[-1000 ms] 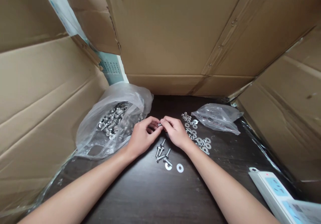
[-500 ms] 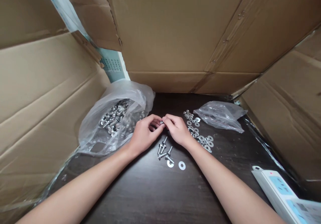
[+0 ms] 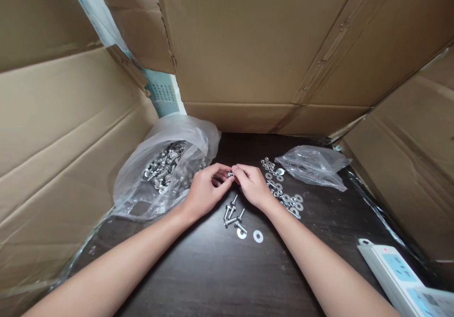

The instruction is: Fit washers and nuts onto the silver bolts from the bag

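My left hand [image 3: 205, 187] and my right hand [image 3: 251, 184] meet fingertip to fingertip above the dark table. Between them they pinch a small shiny bolt [image 3: 230, 173], mostly covered by the fingers; whether a nut sits on it I cannot tell. Just below the hands lie several bolts with nuts [image 3: 232, 210] in a loose cluster. A flat washer [image 3: 258, 236] rests beside them, and another washer [image 3: 241, 233] lies partly under a bolt. Right of my right hand spreads a pile of nuts, washers and bolts [image 3: 283, 191], partly hidden by my wrist.
An open clear plastic bag [image 3: 129, 175] of bolts stands to the left. A flattened plastic bag [image 3: 312, 163] lies at the back right. A white power strip [image 3: 383, 265] is at the lower right. Cardboard walls [image 3: 248, 47] enclose the dark table [image 3: 213, 279].
The view has shifted slightly, moving everything a little right and down. Both hands keep their pinch on the bolt, with slightly more of its metal showing.
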`<act>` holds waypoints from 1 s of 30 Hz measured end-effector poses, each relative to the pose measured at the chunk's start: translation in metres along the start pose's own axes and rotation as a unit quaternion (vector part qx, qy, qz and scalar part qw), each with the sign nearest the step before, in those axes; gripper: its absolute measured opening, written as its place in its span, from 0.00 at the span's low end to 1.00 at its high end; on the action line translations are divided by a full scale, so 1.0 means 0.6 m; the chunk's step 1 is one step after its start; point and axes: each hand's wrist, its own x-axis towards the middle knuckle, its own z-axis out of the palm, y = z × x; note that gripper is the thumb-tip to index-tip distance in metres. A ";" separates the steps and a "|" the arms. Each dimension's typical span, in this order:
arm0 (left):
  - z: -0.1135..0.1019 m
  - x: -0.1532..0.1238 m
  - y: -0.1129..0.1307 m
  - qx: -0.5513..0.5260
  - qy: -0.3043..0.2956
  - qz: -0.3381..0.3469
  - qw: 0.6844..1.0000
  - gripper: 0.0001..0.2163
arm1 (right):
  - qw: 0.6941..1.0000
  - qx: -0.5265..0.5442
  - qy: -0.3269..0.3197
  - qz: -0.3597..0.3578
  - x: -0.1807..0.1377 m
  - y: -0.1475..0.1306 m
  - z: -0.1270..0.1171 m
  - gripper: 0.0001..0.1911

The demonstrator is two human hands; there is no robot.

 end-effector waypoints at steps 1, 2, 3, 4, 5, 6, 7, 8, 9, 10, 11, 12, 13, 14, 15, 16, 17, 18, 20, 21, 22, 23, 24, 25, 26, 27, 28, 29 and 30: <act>0.000 0.000 0.000 0.000 0.001 -0.001 1.000 0.07 | 1.000 0.003 0.007 -0.003 0.000 -0.001 0.000 0.21; 0.000 0.000 0.000 0.001 0.002 -0.001 1.000 0.07 | 1.000 0.008 0.012 -0.008 0.000 -0.002 -0.001 0.19; 0.000 0.000 0.000 0.002 0.002 -0.001 1.000 0.07 | 1.000 0.015 0.016 -0.014 0.000 -0.003 -0.002 0.17; 0.000 0.000 0.000 0.003 0.002 -0.001 1.000 0.06 | 0.999 0.021 0.018 -0.018 0.000 -0.004 -0.004 0.14; 0.000 0.000 0.000 0.003 0.001 -0.001 1.000 0.06 | 0.999 0.027 0.015 -0.020 0.000 -0.005 -0.005 0.11; 0.000 -0.001 -0.001 0.003 0.000 -0.002 1.000 0.06 | 0.999 0.033 0.010 -0.019 0.000 -0.005 -0.006 0.09; 0.000 -0.001 -0.001 0.002 0.000 -0.004 1.000 0.06 | 0.999 0.037 0.004 -0.016 0.000 -0.005 -0.007 0.08; 0.000 -0.001 -0.001 0.001 -0.001 -0.005 1.000 0.06 | 0.999 0.038 0.001 -0.014 0.000 -0.005 -0.007 0.08; 0.000 -0.002 -0.001 0.000 -0.002 -0.006 1.000 0.06 | 0.999 0.036 -0.002 -0.012 0.001 -0.005 -0.006 0.09; 0.000 -0.001 -0.001 -0.001 -0.003 -0.005 1.000 0.07 | 0.999 0.031 -0.003 -0.012 0.001 -0.004 -0.005 0.10; 0.000 -0.001 -0.001 -0.001 -0.004 -0.003 1.000 0.07 | 1.000 0.023 -0.002 -0.012 0.001 -0.003 -0.004 0.12; 0.000 -0.001 -0.001 0.000 -0.005 -0.002 1.000 0.07 | 1.000 0.015 0.001 -0.011 0.000 -0.002 -0.003 0.14; 0.000 -0.001 -0.001 0.001 -0.006 -0.002 1.000 0.07 | 1.000 0.006 0.004 -0.009 0.000 -0.001 -0.001 0.17; 0.000 0.000 -0.001 0.002 -0.007 -0.003 1.000 0.07 | 1.000 -0.002 0.007 -0.007 0.000 0.000 0.000 0.19; 0.000 0.000 -0.002 0.003 -0.007 -0.005 1.000 0.07 | 1.000 -0.009 0.010 -0.005 0.000 0.001 0.001 0.21; 0.000 0.000 -0.002 0.003 -0.006 -0.007 1.000 0.07 | 1.000 -0.012 0.013 -0.003 0.000 0.001 0.002 0.22; 0.001 0.000 -0.003 0.003 -0.005 -0.008 1.000 0.07 | 1.000 -0.012 0.016 -0.001 0.000 0.001 0.002 0.23; 0.001 0.000 -0.003 0.004 -0.004 -0.007 1.000 0.08 | 1.000 -0.010 0.019 0.000 0.001 0.001 0.002 0.24; 0.001 0.000 -0.004 0.004 -0.002 -0.004 1.000 0.08 | 1.000 -0.001 0.030 -0.003 0.001 -0.002 0.000 0.23; 0.001 -0.001 -0.005 0.004 -0.001 -0.003 1.000 0.08 | 0.999 0.007 0.034 -0.007 0.001 -0.003 -0.001 0.21; 0.001 -0.001 -0.005 0.003 0.000 -0.004 1.000 0.08 | 0.999 0.016 0.036 -0.012 0.000 -0.005 -0.003 0.18; 0.001 -0.001 -0.006 0.001 0.000 -0.006 1.000 0.08 | 0.999 0.025 0.034 -0.016 0.000 -0.006 -0.004 0.15; 0.001 -0.002 -0.006 0.000 0.000 -0.008 1.000 0.07 | 0.999 0.034 0.030 -0.019 0.000 -0.007 -0.006 0.11; 0.001 -0.002 -0.006 0.000 -0.001 -0.010 1.000 0.07 | 0.999 0.042 0.023 -0.021 0.001 -0.008 -0.007 0.09; 0.001 -0.002 -0.006 0.000 -0.003 -0.011 1.000 0.07 | 0.999 0.046 0.017 -0.022 0.001 -0.007 -0.008 0.07; 0.001 -0.002 -0.006 0.001 -0.003 -0.010 1.000 0.07 | 0.999 0.047 0.012 -0.022 0.001 -0.007 -0.008 0.07; 0.001 -0.002 -0.006 0.001 -0.002 -0.008 1.000 0.07 | 0.999 0.048 0.008 -0.021 0.001 -0.006 -0.009 0.07; 0.001 -0.002 -0.006 0.002 -0.001 -0.006 1.000 0.07 | 0.999 0.048 0.004 -0.019 0.001 -0.005 -0.009 0.08; 0.001 -0.002 -0.007 0.002 0.001 -0.004 1.000 0.06 | 0.999 0.048 0.001 -0.017 0.001 -0.003 -0.009 0.10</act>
